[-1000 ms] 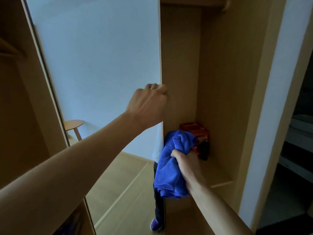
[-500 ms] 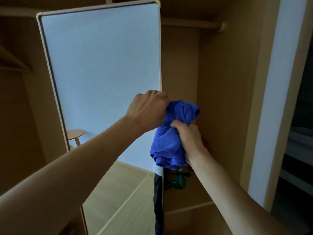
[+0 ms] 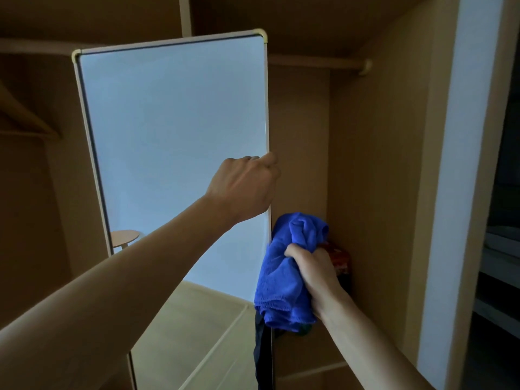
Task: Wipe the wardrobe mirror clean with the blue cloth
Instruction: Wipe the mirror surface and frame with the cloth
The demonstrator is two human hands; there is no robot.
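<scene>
Inside the open wardrobe [image 3: 380,164], the mirror [image 3: 174,136] stands with its glass turned toward the person, as it did half a second ago. At the mirror's right edge the left hand [image 3: 244,187] keeps its fingers curled round the frame, steadying it. The right hand [image 3: 312,274], fingers clenched on the bunched blue cloth [image 3: 281,277], has dropped from level with the left hand to lower along that same edge. The cloth sits just beside the glass, not spread on it, so the first stroke probably still lies ahead.
</scene>
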